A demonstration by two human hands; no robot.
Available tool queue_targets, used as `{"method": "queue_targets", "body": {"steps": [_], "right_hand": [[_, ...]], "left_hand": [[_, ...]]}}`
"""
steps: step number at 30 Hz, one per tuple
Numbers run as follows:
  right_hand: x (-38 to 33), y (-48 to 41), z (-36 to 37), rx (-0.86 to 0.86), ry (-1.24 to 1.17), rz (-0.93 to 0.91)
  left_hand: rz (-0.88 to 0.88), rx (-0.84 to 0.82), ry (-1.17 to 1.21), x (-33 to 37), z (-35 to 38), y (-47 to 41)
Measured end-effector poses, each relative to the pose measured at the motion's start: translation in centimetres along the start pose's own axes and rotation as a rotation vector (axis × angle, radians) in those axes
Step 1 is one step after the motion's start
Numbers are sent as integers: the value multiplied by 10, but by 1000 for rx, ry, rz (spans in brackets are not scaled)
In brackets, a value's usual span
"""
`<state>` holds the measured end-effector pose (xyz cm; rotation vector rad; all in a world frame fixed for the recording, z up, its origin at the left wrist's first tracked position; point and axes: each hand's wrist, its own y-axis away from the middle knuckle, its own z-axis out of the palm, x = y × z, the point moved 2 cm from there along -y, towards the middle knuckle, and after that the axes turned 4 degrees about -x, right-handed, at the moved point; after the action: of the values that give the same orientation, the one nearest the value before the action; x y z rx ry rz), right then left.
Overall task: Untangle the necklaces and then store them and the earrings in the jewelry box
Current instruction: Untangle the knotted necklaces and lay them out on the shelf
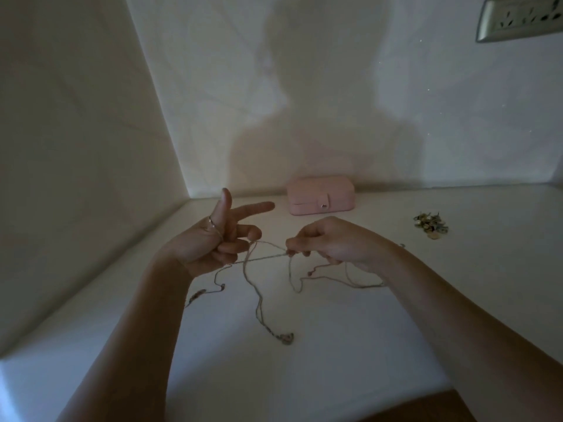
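Above the desk (304, 367) the left hand (213, 242) hooks the necklaces (259, 296) in curled fingers and the right hand (329, 242) pinches them, drawing strands taut, probably to open the tangle; the shut box (321, 196) waits at the back edge, earrings (430, 224) rightward.

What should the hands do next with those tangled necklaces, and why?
Probably ease the right hand away a little, to slide the crossing strands apart. Both hands pinch the necklaces taut between them, the strands cross near the left hand, and loose ends trail on the table.
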<state>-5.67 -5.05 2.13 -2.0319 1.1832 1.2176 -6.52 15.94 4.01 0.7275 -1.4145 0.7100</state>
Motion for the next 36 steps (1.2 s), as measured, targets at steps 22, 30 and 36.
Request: {"method": "queue_targets", "body": {"steps": [22,30,36], "right_hand": [[1,-1,-3,75,113,-207],[-2,-2,1,282,157,-369],[-6,-1,5,438,349,-488]], "left_hand": [[41,221,-409,-4,13,-10],[100,408,-448,-5,27,-20],[143,483,-438,-5,26,-23]]}}
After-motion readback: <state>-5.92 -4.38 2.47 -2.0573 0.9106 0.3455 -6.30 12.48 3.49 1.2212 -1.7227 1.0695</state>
